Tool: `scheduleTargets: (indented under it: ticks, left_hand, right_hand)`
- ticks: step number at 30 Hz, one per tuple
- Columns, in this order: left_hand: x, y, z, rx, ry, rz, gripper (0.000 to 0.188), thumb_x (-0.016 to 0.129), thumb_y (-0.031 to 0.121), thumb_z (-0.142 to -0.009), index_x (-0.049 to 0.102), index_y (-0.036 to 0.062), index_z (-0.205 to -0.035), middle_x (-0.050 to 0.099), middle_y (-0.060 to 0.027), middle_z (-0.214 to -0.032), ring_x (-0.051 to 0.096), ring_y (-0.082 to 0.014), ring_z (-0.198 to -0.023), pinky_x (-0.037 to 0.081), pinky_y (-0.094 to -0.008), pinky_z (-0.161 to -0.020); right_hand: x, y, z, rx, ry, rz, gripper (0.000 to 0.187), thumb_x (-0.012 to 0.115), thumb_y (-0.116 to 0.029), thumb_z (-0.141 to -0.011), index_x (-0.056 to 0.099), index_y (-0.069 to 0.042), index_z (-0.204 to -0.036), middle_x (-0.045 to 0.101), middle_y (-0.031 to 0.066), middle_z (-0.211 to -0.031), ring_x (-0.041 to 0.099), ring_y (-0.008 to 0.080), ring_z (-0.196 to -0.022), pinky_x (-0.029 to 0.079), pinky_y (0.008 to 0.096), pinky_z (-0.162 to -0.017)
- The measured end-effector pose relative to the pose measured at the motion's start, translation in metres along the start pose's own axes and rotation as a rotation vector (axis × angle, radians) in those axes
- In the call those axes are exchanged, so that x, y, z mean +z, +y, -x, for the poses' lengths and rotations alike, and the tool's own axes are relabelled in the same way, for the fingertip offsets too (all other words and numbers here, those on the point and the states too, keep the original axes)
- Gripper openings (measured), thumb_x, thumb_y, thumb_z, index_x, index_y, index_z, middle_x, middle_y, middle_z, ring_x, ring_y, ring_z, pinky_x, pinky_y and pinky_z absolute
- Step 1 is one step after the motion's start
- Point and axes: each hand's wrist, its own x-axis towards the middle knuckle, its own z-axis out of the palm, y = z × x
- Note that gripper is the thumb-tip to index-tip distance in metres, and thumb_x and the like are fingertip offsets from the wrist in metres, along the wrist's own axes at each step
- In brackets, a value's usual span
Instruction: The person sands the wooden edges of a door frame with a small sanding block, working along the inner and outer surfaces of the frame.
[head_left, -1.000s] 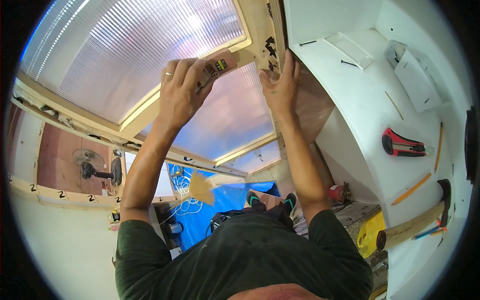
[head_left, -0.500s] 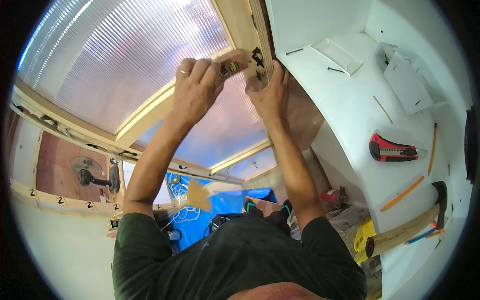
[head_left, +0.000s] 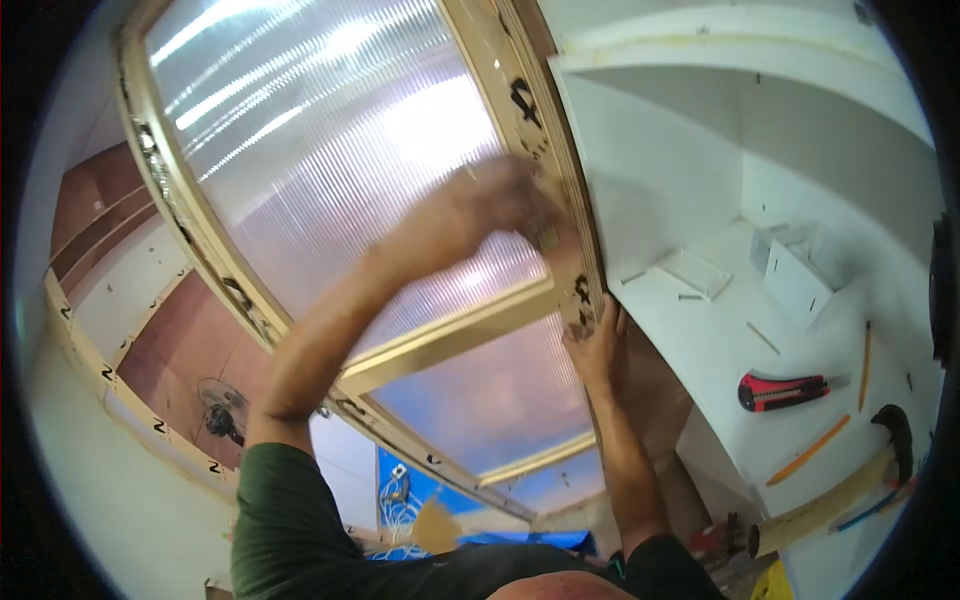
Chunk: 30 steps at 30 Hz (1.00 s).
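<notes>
Near the centre of the frame, the blurred left hand (head_left: 482, 205) is curling its fingers round a small pinkish-brown block with a yellowish patch (head_left: 552, 238); its grip is looking closed up on that block, though blur is hiding the exact finger placing. The block is sitting over the right-hand upright of a pale wooden frame filled with translucent ribbed panels (head_left: 450, 338); whether it is touching the wood cannot be told. Lower and to the right, the right hand (head_left: 597, 352) is spanning the edge of that upright, its grip partly spread, with the thumb on the face and the fingers round the outer side.

At the right of the frame, a white table with a curved edge (head_left: 690, 345) is carrying a red-and-black utility knife (head_left: 783, 391), an orange flat pencil (head_left: 808, 450) and a hammer with a thick wooden handle (head_left: 815, 518). A clear plastic container with a white piece (head_left: 800, 280) is standing farther up. A dark round fan (head_left: 222, 412) is showing at the lower left.
</notes>
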Motion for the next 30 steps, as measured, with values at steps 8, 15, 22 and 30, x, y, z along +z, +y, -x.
scheduleTargets:
  ticks: [8, 15, 22, 30]
  left_hand:
    - [-0.221, -0.207, -0.092, -0.05, -0.096, -0.71, 0.055, 0.068, 0.043, -0.107, 0.056, 0.0129, -0.151, 0.062, -0.0173, -0.144, 0.06, -0.0363, -0.136, 0.05, -0.0436, -0.116]
    - [-0.266, -0.237, -0.137, -0.036, 0.029, -0.619, 0.026, 0.057, 0.022, -0.111, 0.068, 0.0049, -0.127, 0.065, -0.0105, -0.112, 0.062, -0.0252, -0.099, 0.053, -0.0376, -0.086]
    - [-0.286, -0.241, -0.193, -0.56, -0.03, -0.168, 0.02, 0.054, 0.019, -0.112, 0.068, 0.0079, -0.119, 0.066, -0.0102, -0.115, 0.063, -0.0245, -0.103, 0.053, -0.0398, -0.092]
    - [-0.29, -0.298, -0.18, 0.04, -0.249, -0.925, 0.028, 0.057, 0.01, -0.109, 0.07, 0.0093, -0.134, 0.065, -0.0092, -0.131, 0.063, -0.0238, -0.117, 0.053, -0.041, -0.106]
  right_hand:
    - [0.019, 0.02, 0.009, -0.043, -0.035, -0.186, 0.094, 0.09, -0.02, -0.075, 0.041, 0.003, -0.151, 0.054, 0.0324, -0.138, 0.053, 0.0539, -0.128, 0.043, 0.061, -0.112]
    - [0.025, 0.018, 0.016, -0.129, 0.019, -0.018, 0.096, 0.09, -0.019, -0.073, 0.04, 0.003, -0.152, 0.053, 0.0322, -0.14, 0.051, 0.0542, -0.13, 0.043, 0.062, -0.11]
    - [0.009, 0.01, 0.011, 0.0, -0.016, 0.006, 0.095, 0.09, -0.02, -0.071, 0.042, 0.0, -0.15, 0.048, 0.0328, -0.143, 0.049, 0.0539, -0.132, 0.045, 0.062, -0.11]
    - [0.006, -0.006, 0.015, -0.017, -0.009, -0.005, 0.095, 0.091, -0.021, -0.071, 0.043, 0.0, -0.15, 0.05, 0.0329, -0.14, 0.051, 0.0538, -0.131, 0.046, 0.0619, -0.108]
